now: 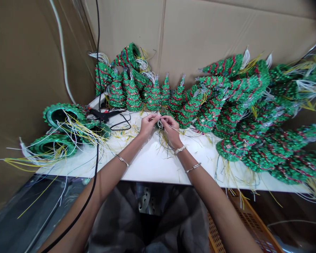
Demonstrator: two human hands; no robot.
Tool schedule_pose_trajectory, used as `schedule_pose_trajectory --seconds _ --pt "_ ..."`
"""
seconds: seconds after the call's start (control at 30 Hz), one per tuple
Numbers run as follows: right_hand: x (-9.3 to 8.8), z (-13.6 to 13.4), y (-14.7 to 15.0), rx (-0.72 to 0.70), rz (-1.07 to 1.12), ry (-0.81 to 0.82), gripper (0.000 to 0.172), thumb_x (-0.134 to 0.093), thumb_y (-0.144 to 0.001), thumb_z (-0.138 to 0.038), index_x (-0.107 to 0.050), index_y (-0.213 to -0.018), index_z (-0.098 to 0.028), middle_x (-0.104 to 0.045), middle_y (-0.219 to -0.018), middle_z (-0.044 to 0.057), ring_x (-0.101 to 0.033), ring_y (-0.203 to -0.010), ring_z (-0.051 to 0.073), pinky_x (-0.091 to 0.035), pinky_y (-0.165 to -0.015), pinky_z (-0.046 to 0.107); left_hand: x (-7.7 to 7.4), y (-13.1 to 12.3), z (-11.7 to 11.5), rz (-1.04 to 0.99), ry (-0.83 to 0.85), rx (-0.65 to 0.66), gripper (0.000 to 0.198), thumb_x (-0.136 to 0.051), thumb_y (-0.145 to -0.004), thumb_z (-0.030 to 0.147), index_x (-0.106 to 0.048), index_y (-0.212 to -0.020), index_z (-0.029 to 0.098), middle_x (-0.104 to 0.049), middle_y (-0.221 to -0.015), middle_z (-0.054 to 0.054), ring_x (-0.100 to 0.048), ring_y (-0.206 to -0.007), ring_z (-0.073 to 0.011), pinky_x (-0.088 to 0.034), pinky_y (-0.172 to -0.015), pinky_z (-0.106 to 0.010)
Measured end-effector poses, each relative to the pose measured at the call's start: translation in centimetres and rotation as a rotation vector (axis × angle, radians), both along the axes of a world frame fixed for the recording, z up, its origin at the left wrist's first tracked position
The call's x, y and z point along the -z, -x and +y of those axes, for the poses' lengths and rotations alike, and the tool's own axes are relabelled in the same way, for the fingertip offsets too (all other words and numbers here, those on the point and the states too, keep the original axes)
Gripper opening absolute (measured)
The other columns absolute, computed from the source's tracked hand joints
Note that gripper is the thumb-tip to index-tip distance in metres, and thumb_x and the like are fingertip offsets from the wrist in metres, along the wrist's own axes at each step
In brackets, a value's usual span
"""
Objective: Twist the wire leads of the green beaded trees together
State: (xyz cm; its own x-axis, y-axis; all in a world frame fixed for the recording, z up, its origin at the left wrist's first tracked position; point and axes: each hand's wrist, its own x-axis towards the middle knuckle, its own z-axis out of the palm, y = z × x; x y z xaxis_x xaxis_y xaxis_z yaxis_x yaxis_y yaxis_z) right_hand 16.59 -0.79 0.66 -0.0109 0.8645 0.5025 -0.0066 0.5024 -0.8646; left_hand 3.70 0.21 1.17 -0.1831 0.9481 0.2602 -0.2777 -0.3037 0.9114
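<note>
My left hand [149, 125] and my right hand [171, 131] meet above the white table [147, 165], their fingertips pinching a small bunch of thin pale wires [160, 123]. Longer yellow and dark strands hang below the hands. Just beyond them stand several green glitter cone trees [133, 95] wound with red garland, with wire tufts at their ends. More of these trees [252, 130] lie heaped at the right. Several tipped cones [60, 116] lie on their sides at the left, showing hollow bases with wires spilling out.
A black-handled tool [102, 114] and a coiled black cable [121, 123] lie at the table's back left. Another black cable [94, 165] hangs across my view. Cardboard walls [200, 35] rise behind. Below the front edge are a grey bag [147, 225] and an orange plastic crate [242, 221].
</note>
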Motion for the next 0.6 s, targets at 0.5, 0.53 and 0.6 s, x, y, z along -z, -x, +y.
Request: schedule_pose_trajectory --seconds 0.5,0.53,0.6 --pt "-0.15 -0.26 -0.08 -0.031 0.043 0.046 0.025 -0.068 -0.086 -0.046 -0.069 -0.092 -0.022 -0.051 -0.068 -0.003 -0.045 -0.061 0.012 -0.038 -0.060 0.026 -0.94 0.17 -0.47 0.103 -0.011 -0.040 0.038 -0.089 -0.059 0.049 -0.076 -0.075 0.018 -0.073 -0.080 -0.005 -0.061 -0.073 -0.0159 -0.049 -0.070 -0.028" --pt "-0.20 -0.31 -0.06 -0.048 0.056 0.050 0.025 -0.068 -0.086 -0.046 -0.069 -0.093 -0.022 -0.052 -0.068 -0.003 -0.046 -0.060 0.012 -0.039 -0.059 0.026 -0.95 0.22 -0.43 0.113 -0.011 -0.043 0.037 -0.089 -0.059 0.049 -0.076 -0.075 0.017 -0.072 -0.080 -0.005 -0.061 -0.072 -0.0154 -0.048 -0.068 -0.027" --pt "-0.35 -0.43 0.01 -0.086 0.092 0.066 0.024 -0.068 -0.086 -0.045 -0.069 -0.093 -0.022 -0.056 -0.070 -0.003 -0.051 -0.061 0.012 -0.042 -0.061 0.026 -0.89 0.32 -0.32 0.122 -0.015 -0.050 0.035 -0.088 -0.061 0.047 -0.076 -0.075 0.017 -0.072 -0.080 -0.004 -0.059 -0.070 -0.0143 -0.047 -0.066 -0.026"
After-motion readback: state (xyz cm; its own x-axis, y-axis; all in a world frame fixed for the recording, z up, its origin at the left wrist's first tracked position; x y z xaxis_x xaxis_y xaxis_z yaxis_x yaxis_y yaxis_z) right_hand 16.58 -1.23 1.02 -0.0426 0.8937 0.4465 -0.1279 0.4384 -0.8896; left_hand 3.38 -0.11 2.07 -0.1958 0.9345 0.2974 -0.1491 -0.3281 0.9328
